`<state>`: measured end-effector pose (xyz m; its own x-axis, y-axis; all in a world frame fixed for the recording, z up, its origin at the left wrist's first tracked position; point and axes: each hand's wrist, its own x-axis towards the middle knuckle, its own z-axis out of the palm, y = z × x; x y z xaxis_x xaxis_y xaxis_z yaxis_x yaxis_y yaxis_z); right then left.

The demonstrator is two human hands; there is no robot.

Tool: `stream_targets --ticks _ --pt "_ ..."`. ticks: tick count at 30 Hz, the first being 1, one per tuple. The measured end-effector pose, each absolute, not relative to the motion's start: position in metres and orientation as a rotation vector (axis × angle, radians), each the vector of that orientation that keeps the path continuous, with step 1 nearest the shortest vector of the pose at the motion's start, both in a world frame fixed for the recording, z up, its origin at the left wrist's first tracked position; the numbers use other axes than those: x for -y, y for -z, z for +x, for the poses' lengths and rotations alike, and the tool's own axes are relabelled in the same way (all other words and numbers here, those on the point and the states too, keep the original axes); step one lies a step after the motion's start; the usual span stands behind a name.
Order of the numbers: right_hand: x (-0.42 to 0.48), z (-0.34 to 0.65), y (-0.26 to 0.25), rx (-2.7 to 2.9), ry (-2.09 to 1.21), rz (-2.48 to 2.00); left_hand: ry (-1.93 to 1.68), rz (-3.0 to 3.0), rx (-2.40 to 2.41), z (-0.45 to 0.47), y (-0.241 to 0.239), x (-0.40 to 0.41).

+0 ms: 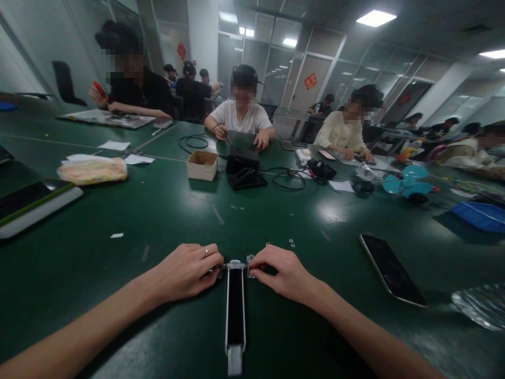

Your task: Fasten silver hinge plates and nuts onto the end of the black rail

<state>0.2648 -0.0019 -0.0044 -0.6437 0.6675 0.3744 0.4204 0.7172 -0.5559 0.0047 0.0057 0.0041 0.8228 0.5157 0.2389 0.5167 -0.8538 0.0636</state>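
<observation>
A long, narrow silver-edged piece with a black middle [235,310] lies on the green table in front of me, its grey metal end [235,360] toward me. A thin crosspiece [235,266] runs across its far end. My left hand [189,271], with a ring on one finger, is closed in a pinch on a small metal part at the left of that end; the fingers mostly hide it. On the opposite side, my right hand [286,271] pinches a small metal bracket [250,259]. Just beyond the right hand lie a few tiny metal rings or nuts [292,242].
A phone [392,271] and crumpled clear plastic [481,305] lie to the right. Farther off are a small open box [202,166], a black device [242,160] with cables, a wrapped packet [92,171] and a blue tray [479,216]. Several people sit around the table.
</observation>
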Motion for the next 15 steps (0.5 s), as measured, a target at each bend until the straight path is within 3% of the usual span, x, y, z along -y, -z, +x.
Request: stream_targets --ticks 15 --pt "0.0013 0.2650 0.0062 2.279 -0.744 -1.011 0.374 -2.973 0.902 0.0051 -0.0049 -0.0037"
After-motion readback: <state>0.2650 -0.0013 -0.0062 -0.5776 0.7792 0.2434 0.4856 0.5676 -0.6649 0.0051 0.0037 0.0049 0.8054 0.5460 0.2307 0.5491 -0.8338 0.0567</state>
